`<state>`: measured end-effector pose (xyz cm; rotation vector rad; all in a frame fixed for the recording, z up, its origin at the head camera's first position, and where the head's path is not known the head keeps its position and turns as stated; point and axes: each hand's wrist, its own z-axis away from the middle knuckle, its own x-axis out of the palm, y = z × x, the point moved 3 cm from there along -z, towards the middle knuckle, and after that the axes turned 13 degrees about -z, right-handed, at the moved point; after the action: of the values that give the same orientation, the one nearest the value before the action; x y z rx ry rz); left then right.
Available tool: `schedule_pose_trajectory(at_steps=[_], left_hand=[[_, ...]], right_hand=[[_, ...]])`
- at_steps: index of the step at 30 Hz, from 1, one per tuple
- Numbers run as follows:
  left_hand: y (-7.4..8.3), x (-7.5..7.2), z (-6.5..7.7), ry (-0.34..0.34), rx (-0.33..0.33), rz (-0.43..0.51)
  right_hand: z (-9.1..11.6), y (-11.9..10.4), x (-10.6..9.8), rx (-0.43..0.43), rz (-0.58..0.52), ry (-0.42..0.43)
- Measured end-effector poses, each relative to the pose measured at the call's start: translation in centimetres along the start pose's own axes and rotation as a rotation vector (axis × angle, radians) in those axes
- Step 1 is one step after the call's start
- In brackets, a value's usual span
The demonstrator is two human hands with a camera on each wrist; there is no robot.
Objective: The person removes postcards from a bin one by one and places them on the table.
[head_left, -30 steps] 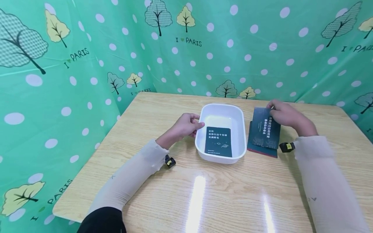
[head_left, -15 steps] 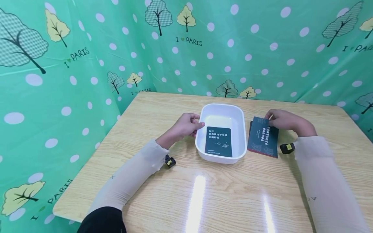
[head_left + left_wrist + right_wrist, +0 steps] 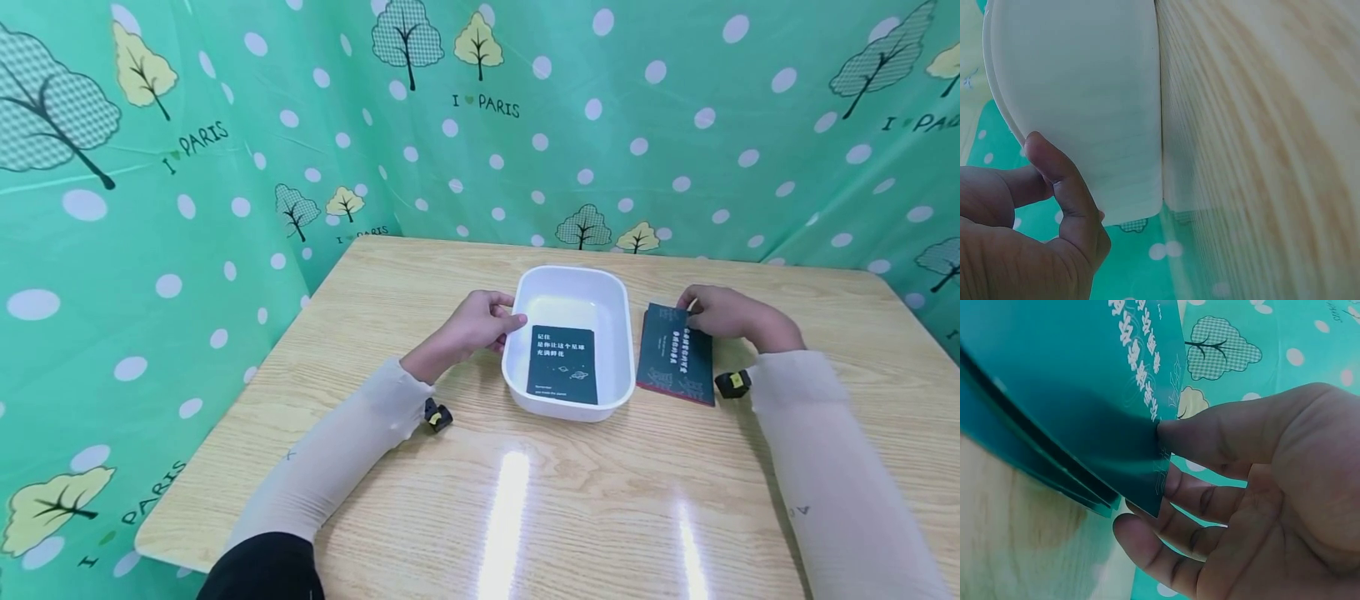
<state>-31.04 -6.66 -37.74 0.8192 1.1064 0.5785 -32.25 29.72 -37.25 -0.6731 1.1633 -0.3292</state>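
A white plastic basin stands on the table, with a dark green booklet lying inside. My left hand grips its left rim, the thumb over the edge and the fingers outside; the left wrist view shows the basin's side wall beside those fingers. Right of the basin lies a small pile of dark green booklets with white lettering. My right hand pinches the top booklet by its far right corner. In the right wrist view the thumb is on the cover and that corner stands slightly apart from the ones below.
The light wooden table reaches a green polka-dot curtain at the back and left. Black wrist devices show near both cuffs, the left one close to the tabletop.
My right hand has drawn the top booklet nearer and slightly left, so it now lines up closely with the pile beneath. The left hand and the basin stay in place.
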Motion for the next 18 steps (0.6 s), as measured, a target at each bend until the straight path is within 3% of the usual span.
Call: schedule_pose_trajectory(at_steps=[18], left_hand=[[0.15,-0.04,0.13,0.0,-0.003,-0.001]], right_hand=[[-0.4,0.2,0.33,0.021,0.033,-0.017]])
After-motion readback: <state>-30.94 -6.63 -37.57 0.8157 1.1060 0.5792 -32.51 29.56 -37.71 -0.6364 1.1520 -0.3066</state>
